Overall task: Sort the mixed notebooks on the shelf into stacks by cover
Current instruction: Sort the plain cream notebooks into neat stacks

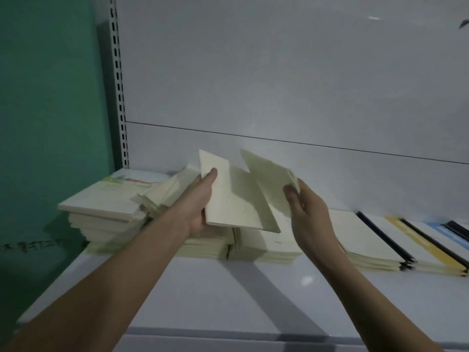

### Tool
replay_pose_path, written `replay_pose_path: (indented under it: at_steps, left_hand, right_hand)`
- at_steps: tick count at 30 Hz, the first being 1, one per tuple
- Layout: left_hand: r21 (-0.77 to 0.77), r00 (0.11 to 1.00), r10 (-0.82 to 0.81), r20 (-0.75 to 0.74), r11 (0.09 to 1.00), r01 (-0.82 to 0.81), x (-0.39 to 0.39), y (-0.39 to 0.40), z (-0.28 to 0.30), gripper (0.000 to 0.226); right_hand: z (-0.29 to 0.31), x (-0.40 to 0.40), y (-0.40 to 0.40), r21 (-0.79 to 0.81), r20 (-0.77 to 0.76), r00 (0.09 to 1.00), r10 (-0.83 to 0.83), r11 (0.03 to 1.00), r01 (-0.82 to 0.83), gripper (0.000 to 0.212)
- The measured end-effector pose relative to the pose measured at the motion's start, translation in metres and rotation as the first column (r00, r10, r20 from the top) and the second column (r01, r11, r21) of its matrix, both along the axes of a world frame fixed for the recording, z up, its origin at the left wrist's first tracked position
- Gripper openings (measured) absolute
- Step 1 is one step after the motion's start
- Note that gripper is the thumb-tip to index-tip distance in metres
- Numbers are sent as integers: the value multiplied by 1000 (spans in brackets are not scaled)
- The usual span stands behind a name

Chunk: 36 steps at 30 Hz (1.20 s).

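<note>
left hand fingers gripping one cream notebook, right hand pinching another notebook, above stacks by shelf back edge

Two bare forearms reach up from the bottom edge of the view, one on each side. No sleeve shows on either arm; both are uncovered from the lower corners of the view to the wrist. The left hand wears no glove, ring, watch or band, and the wrist below it is plain. The right hand is equally bare, its wrist unadorned. The fingers are slim, with short nails. Both arms look lean.
</note>
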State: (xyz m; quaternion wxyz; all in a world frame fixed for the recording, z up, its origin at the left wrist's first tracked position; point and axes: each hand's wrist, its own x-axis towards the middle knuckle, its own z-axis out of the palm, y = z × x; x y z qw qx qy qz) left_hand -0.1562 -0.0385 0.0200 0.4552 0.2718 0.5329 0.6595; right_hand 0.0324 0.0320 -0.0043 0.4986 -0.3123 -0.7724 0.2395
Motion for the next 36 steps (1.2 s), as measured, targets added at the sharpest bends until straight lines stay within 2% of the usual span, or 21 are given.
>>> replay_pose_path:
  at_steps: [2,3,6,8,10,12,13,14,15,17,18,19,22,24,26,27,29,31,34,36]
  left_hand:
    - [-8,994,-90,65,996,91,14,5,-2,62]
    - [3,988,-117,102,993,117,19,5,-3,65]
    - [36,992,-38,119,999,34,24,2,-15,42]
    - [26,995,73,63,997,-75,17,-1,-23,40]
    - [44,987,154,54,987,-156,11,-6,-23,35]
    - [80,979,183,89,979,-190,5,-11,-19,22]
    - [90,975,197,104,974,-207,3,-14,-17,14]
    - [98,970,215,110,969,-226,1,-17,-15,9]
    - [107,967,232,103,964,-243,-2,-20,-14,7]
    - [100,961,253,112,959,-265,-6,-23,-13,10]
    - [92,959,256,124,959,-268,-5,-24,-14,12]
    - [86,958,250,137,961,-263,-3,-23,-15,12]
    - [88,959,237,153,964,-252,3,-20,-18,7]
    - [96,960,238,147,963,-253,4,-18,-23,7]
    - [100,962,232,146,964,-248,5,-17,-26,10]
    - [101,962,231,143,964,-247,5,-16,-27,13]
    - [97,965,225,138,966,-239,5,-15,-26,14]
    - [105,967,209,148,969,-225,6,-14,-23,16]
    - [111,970,199,141,970,-216,8,-13,-22,30]
    - [115,974,186,127,973,-200,10,-12,-24,33]
  right_hand:
    - [-8,-9,-14,143,243,964,112,978,-150,38]
    - [-16,-12,-18,179,345,926,153,958,-225,44]
    - [-32,-12,-16,115,466,845,264,928,-354,50]
    - [-40,-5,-8,18,491,800,346,914,-406,54]
    - [-49,1,-2,15,411,868,278,950,-311,52]
    - [-62,4,9,12,289,953,97,994,-104,55]
    - [-69,6,16,-8,306,951,28,1000,-27,60]
    - [-76,8,22,4,402,916,-4,1000,3,67]
    - [-82,10,28,39,546,837,-12,999,-11,76]
    - [-92,11,35,88,772,636,-10,992,-91,90]
    - [-96,10,36,113,819,573,-26,987,-117,90]
    - [-99,10,39,146,826,561,-50,981,-127,85]
    - [-93,13,42,271,789,597,-147,955,-124,69]
    - [-90,20,40,305,788,597,-154,939,-160,50]
    - [-87,30,37,243,779,619,-102,959,-148,39]
    - [-84,34,36,170,739,672,-51,979,-114,36]
    - [-73,39,40,15,533,846,26,999,-41,26]
    - [-56,42,46,-87,297,955,-13,995,41,32]
    - [-30,48,46,-184,24,998,-57,981,61,36]
    - [-19,50,40,-179,-105,993,-45,983,26,35]
